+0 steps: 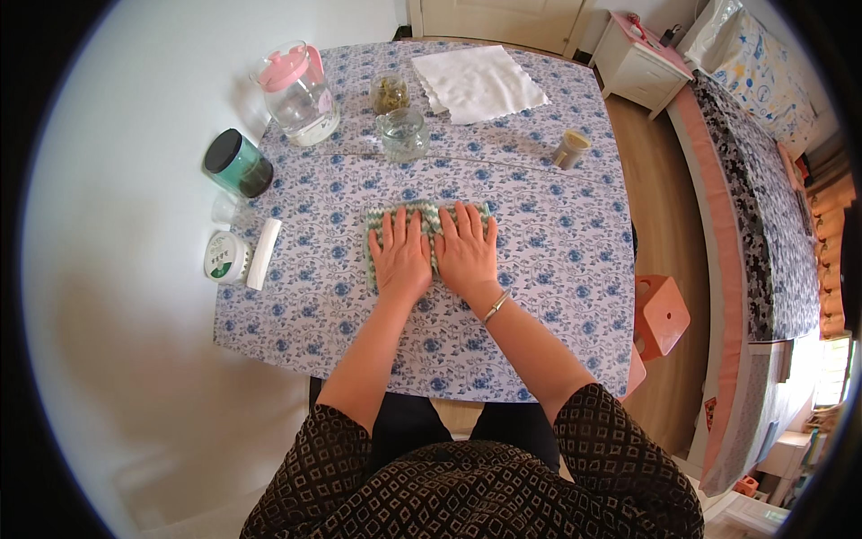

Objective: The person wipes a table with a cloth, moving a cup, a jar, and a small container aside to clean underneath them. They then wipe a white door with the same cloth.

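A green-and-white zigzag-patterned cloth lies flat on the flowered tablecloth, in the middle of the table. Pressed palm down on its left half is my left hand, fingers a little apart. My right hand rests the same way on the right half, a bangle on its wrist. The thumbs are close together near the cloth's middle. Neither hand grips anything. Most of the cloth is hidden under the hands. Beyond it stand a clear glass teapot or jar and a glass jar with dried yellowish contents.
At the left are a lidded glass pitcher, a green jar with a black lid, a white round tub and a white roll-like object. White cloths and a small container lie farther back; an orange stool stands right.
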A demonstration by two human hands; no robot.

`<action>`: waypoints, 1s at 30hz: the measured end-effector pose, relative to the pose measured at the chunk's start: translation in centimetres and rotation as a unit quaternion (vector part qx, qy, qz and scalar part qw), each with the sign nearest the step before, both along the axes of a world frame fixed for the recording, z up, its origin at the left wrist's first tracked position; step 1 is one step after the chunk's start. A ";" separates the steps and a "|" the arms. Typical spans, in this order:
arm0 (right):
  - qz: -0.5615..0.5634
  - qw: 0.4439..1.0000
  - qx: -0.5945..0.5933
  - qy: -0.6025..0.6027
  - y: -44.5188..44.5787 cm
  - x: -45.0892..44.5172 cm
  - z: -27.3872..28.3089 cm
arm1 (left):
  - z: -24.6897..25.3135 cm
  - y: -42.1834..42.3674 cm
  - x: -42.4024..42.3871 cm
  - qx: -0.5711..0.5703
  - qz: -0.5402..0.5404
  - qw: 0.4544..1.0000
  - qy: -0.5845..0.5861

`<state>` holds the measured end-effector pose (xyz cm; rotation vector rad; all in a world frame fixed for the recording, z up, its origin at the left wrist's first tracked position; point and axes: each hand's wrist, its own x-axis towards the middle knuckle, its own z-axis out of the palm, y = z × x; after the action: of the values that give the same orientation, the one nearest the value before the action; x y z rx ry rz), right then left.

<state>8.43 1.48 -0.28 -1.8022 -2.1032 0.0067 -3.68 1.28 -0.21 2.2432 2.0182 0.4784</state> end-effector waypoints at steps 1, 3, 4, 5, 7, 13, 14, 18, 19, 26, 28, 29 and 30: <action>-0.003 1.000 0.002 -0.001 0.5 0.0 -0.1 | -0.1 0.5 0.0 0.000 0.003 1.000 0.002; -0.008 1.000 0.007 -0.001 1.4 -0.2 -0.3 | 0.1 1.3 0.0 -0.005 0.008 1.000 -0.002; -0.010 1.000 0.003 -0.001 1.8 -0.2 -0.4 | 0.2 1.7 0.0 -0.007 0.011 1.000 -0.004; -0.012 1.000 0.000 0.000 2.2 -0.3 -0.3 | 0.2 2.1 0.0 -0.008 0.013 1.000 -0.002; -0.015 1.000 -0.003 0.002 2.8 -0.4 -0.2 | 0.1 2.7 0.0 -0.010 0.017 1.000 0.001; -0.020 1.000 -0.017 0.006 3.3 -0.5 -0.1 | 0.4 3.2 0.2 -0.025 0.024 0.999 -0.001; -0.022 1.000 -0.019 0.005 3.3 -0.5 -0.3 | 0.4 3.1 0.2 -0.027 0.022 0.999 -0.001; -0.012 1.000 -0.019 -0.007 2.5 -0.2 -0.4 | 0.4 2.5 0.0 -0.029 0.010 1.000 0.001; -0.008 1.000 -0.024 -0.006 2.1 -0.2 -0.3 | 0.2 2.1 -0.1 -0.031 0.006 1.000 0.003; 0.007 0.999 -0.040 -0.005 -2.3 0.1 0.1 | -0.3 -2.2 -0.3 0.016 -0.019 1.000 0.005; 0.009 0.999 -0.040 -0.005 -3.5 0.2 -0.1 | -0.5 -3.3 -0.3 0.017 -0.022 1.000 0.005; 0.010 0.999 -0.040 -0.005 -4.1 0.2 0.0 | -0.4 -4.0 -0.3 0.018 -0.023 1.000 0.005; 0.011 0.999 -0.037 -0.008 -4.8 0.3 0.0 | -0.4 -4.7 -0.3 0.020 -0.026 0.999 0.003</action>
<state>8.71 -3.33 -0.25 -1.8266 -2.1600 0.0774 -3.98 -3.41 -0.59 2.3167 1.9639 0.5142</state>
